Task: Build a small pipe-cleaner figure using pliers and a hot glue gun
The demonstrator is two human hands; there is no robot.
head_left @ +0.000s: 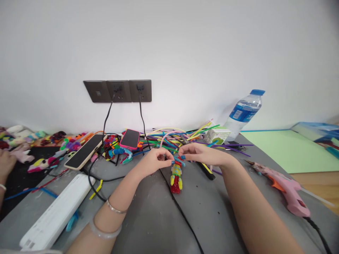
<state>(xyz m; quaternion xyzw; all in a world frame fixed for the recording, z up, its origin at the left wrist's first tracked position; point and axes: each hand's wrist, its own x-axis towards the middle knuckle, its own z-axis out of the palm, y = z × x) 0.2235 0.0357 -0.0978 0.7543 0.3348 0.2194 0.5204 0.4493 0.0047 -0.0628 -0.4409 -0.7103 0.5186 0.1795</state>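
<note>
A small pipe cleaner figure [176,178] in red, yellow and green lies on the grey table in front of me. At its far end, a short blue pipe cleaner [180,161] runs between my fingertips. My left hand [159,158] pinches at its left side, thumb and forefinger together. From the right, my right hand [198,153] has its fingertips closed on the other side, close to the figure's red top. The exact grip points are partly hidden by my fingers.
Behind my hands lies a heap of loose pipe cleaners [169,133]. A pink glue gun [287,192] rests at right, a water bottle [243,114] behind. At left are a white power strip [59,211], phones, plush pieces and another person's hand [5,164]. A black cable [182,213] crosses the table.
</note>
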